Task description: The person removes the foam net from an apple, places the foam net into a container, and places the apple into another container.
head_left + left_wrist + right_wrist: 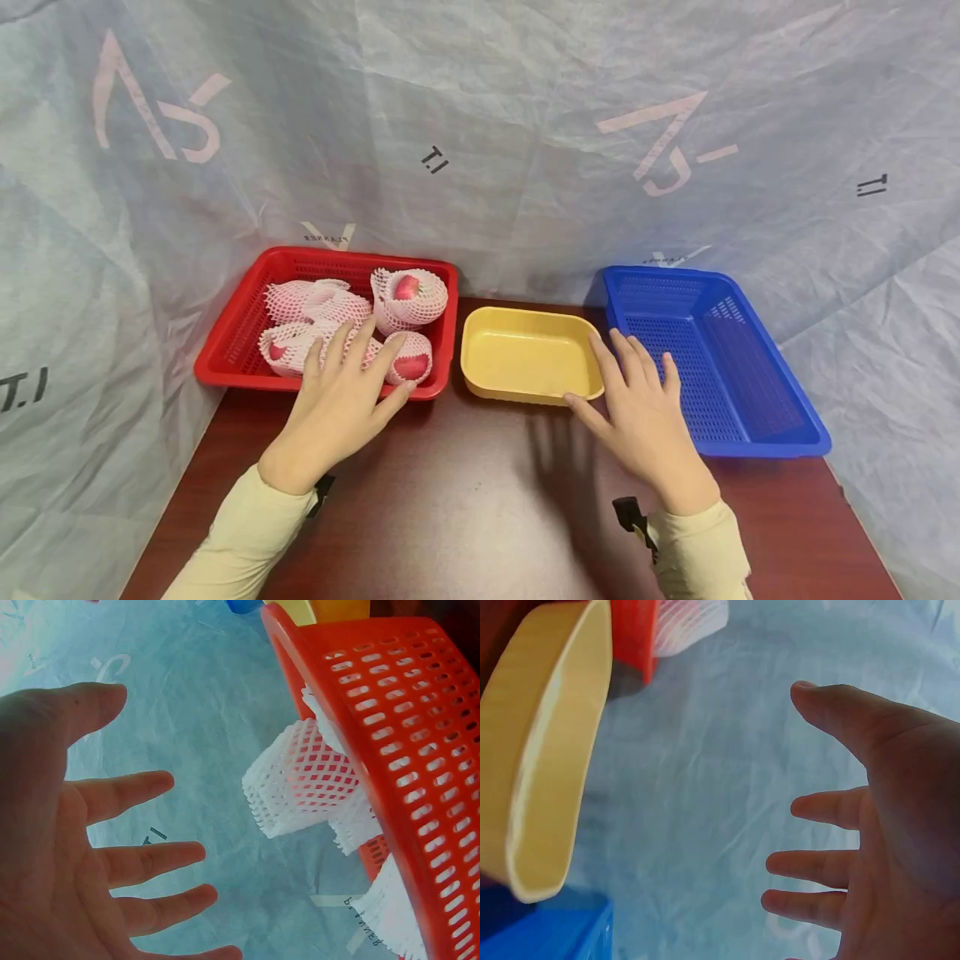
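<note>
My left hand (337,408) hovers over the front of a red basket (451,333), fingers spread and holding nothing. Inside that basket lie several red fruits (408,302) in white foam net sleeves; my fingers hide some of them. The left wrist view shows the palm apart from a netted fruit (322,776). My right hand (645,417) is held with fingers apart, between a yellow tub (525,354) and a blue basket (750,358). In the right wrist view nothing lies in its palm, and the yellow tub (525,750) stands apart from the fingers.
The three containers stand in a row along the back of a dark reddish-brown table (465,500). A grey-blue sheet (510,167) with printed letters hangs behind and at both sides. No contents show in the tub or the blue basket.
</note>
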Motion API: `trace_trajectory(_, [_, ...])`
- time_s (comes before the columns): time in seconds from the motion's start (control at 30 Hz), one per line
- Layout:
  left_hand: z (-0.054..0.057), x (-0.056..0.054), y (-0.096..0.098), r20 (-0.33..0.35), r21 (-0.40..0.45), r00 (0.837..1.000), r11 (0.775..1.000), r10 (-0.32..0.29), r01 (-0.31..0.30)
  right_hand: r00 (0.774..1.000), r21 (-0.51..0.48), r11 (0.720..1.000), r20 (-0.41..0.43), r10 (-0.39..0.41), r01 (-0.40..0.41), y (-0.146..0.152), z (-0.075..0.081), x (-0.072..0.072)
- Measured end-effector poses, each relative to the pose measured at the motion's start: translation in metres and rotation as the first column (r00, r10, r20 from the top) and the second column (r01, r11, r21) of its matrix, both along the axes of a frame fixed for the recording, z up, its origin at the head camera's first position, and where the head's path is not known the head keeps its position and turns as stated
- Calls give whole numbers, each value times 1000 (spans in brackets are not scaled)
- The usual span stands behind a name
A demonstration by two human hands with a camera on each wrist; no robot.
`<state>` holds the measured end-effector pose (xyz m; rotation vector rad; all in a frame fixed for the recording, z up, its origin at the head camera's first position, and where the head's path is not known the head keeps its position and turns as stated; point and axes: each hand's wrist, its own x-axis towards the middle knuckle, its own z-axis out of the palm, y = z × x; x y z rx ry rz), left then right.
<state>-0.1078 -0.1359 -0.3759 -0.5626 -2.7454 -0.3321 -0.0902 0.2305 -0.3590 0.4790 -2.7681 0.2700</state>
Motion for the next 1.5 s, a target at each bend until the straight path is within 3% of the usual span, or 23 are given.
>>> trace_trajectory(0.3, [-3,1,-5,11,-5,1000,1000,18,-18,996,-38,997,47,-70,71,53,-20,8])
trace_trajectory(0.67, [-6,6,-9,75,-1,996,999,46,-46,993,-151,985,93,-67,80,136,-73,21])
trace_trajectory(0.87, [-10,7,-12,86,-5,995,999,51,-50,992,-162,982,98,-76,92,151,-99,26])
trace_trajectory(1.13, [-15,3,-15,77,15,996,999,36,-37,998,-92,994,-31,-61,58,154,-110,23])
trace_trajectory(1.3, [-15,-11,-16,46,19,999,1000,5,-6,997,-91,994,-40,-72,68,156,-113,24])
trace_trajectory(1.5, [1,-54,-13,41,-21,999,999,-36,36,994,-98,992,-58,-90,84,159,-115,25])
